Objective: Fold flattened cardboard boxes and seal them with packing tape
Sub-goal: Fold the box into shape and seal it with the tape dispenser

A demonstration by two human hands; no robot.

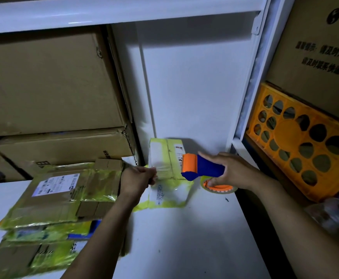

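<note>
Clear tape stretched over the cardboard box at twelve o'clock; left hand pinched its end, right hand gripped the tape dispenser. Keeping it taut, pressed flat, seemed wise.

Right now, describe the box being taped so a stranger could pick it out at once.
On the white shelf, look to its back corner. The small box sits there between the left hand, pinching clear tape, and the right hand gripping the blue-and-orange tape dispenser. Unlike the flattened boxes stacked to its left, it is folded up.
</note>
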